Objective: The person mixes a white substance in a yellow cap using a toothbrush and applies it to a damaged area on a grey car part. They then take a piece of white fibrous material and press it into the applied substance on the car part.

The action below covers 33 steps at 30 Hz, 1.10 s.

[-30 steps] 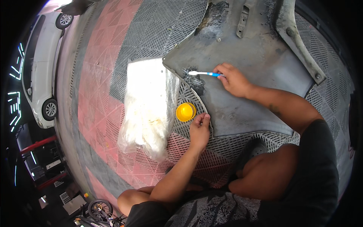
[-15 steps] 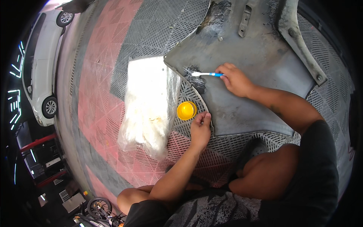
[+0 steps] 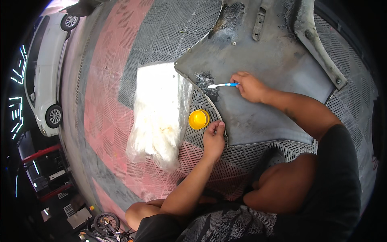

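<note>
1. Well over to the left, a white car (image 3: 46, 76) stands along the rim of the view, with a dark wheeled bike (image 3: 107, 224), partly cut off, below it.
2. Next, a clear plastic bag (image 3: 158, 115) of white material lies lengthwise up and down the view on the red and grey grated floor (image 3: 107, 76).
3. Between bag and panel stands a yellow cup (image 3: 198, 119), mouth up, just beside the left hand.
4. The left hand (image 3: 213, 140) has its fingers curled by the panel's lower-left edge; whether it pinches that edge, I cannot tell.
5. Above the cup, the toothbrush (image 3: 224, 85) lies almost straight across the view, head pointing left over a dark, rough patch (image 3: 206, 79), dipping slightly that way; contact is unclear.
6. The right hand (image 3: 250, 87) grips its blue handle, hiding the far end.
7. Beneath both spreads the grey panel (image 3: 266, 113), with a slotted bracket (image 3: 259, 25) near the top and a raised, curved strip (image 3: 320, 54) along the right.
</note>
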### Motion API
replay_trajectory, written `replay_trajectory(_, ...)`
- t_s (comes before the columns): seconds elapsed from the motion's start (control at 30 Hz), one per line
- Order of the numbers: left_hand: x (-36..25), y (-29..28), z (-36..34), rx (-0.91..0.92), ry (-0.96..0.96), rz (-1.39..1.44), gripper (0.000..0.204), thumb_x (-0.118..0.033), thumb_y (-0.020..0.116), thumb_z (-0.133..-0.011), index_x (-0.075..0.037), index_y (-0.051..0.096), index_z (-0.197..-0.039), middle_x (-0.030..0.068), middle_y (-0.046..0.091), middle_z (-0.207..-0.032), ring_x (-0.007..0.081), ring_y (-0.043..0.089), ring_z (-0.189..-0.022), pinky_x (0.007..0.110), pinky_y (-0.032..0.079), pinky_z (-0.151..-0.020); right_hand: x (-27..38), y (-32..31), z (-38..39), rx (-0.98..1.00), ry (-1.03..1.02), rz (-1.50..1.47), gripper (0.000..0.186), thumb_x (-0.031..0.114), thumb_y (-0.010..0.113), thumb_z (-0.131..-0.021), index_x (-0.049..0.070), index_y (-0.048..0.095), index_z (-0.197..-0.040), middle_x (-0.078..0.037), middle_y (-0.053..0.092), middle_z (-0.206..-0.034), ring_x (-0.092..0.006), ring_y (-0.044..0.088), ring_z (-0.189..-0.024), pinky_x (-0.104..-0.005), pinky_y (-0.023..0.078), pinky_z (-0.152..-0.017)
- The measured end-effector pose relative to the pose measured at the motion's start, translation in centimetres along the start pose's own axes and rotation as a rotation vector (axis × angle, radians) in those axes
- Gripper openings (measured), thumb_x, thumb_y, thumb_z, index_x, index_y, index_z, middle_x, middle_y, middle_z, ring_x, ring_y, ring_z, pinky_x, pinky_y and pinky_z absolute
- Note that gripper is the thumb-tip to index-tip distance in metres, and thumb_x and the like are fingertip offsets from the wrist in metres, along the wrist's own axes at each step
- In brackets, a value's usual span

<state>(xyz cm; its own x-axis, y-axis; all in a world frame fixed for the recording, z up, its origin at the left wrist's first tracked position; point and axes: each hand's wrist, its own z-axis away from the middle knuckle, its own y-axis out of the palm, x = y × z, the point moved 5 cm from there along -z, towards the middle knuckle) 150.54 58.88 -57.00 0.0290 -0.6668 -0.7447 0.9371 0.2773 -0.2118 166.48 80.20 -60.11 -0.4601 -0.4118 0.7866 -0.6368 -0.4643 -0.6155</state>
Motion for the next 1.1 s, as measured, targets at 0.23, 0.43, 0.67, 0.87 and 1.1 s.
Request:
replay_trajectory(0.23, 0.9, -0.1, -0.5, -0.012, 0.033, -0.011, 0.039, -0.030, 0.066, -0.111, 0.004, 0.071, -0.128, 0.0044, 0.073, -0.102, 0.0114, 0.060, -0.089, 0.027, 0.049, -0.082, 2.2, 0.6, -2.4, -0.072, -0.098, -0.038, 0.020, -0.002, 0.063, -0.094, 0.006, 0.064, -0.113, -0.019, 0.065, -0.108, -0.0434, 0.062, -0.110, -0.0516, 0.050, -0.097)
replay_trajectory(0.43, -1.6, -3.5, 1.2, 0.013, 0.215, -0.291, 0.039, -0.032, 0.070, -0.107, 0.002, 0.073, -0.127, 0.0167, 0.078, -0.112, 0.0228, 0.072, -0.101, 0.038, 0.057, -0.094, 0.3, -0.8, -1.9, -0.116, -0.019, -0.124, 0.030, 0.012, 0.059, -0.108, 0.005, 0.066, -0.136, -0.021, 0.072, -0.126, -0.0370, 0.070, -0.119, -0.0435, 0.053, -0.105)
replay_trajectory(0.67, -4.6, -36.5, 5.5, 0.230, -0.157, -1.175, 0.023, -0.019, 0.086, -0.088, -0.001, 0.081, -0.101, 0.0151, 0.080, -0.099, 0.0253, 0.077, -0.097, 0.039, 0.062, -0.090, -1.6, -4.4, 5.6, 0.136, 0.184, -0.213, 0.024, 0.016, 0.058, -0.113, 0.001, 0.065, -0.131, -0.002, 0.064, -0.109, -0.0126, 0.058, -0.103, -0.0274, 0.047, -0.096)
replay_trajectory(0.87, 3.6, -45.3, 5.3, -0.064, -0.074, -1.141, 0.033, -0.034, 0.075, -0.096, -0.006, 0.083, -0.112, 0.0167, 0.080, -0.113, 0.0333, 0.077, -0.100, 0.043, 0.060, -0.093, 8.4, -6.6, 3.7, 0.250, 0.327, -0.197, 0.030, 0.027, 0.061, -0.112, 0.004, 0.065, -0.130, 0.004, 0.052, -0.095, -0.0081, 0.048, -0.089, -0.0254, 0.040, -0.078)
replay_trajectory(1.1, 7.9, -43.3, -3.6, -0.192, 0.029, -1.073, 0.049, -0.026, 0.068, -0.099, 0.000, 0.066, -0.140, 0.0248, 0.078, -0.113, 0.0399, 0.075, -0.107, 0.049, 0.058, -0.097, 26.1, 12.3, -2.7, 0.600, -0.027, -0.074, 0.042, 0.004, 0.075, -0.099, 0.003, 0.067, -0.140, -0.008, 0.076, -0.114, -0.0126, 0.069, -0.107, -0.0292, 0.054, -0.096)
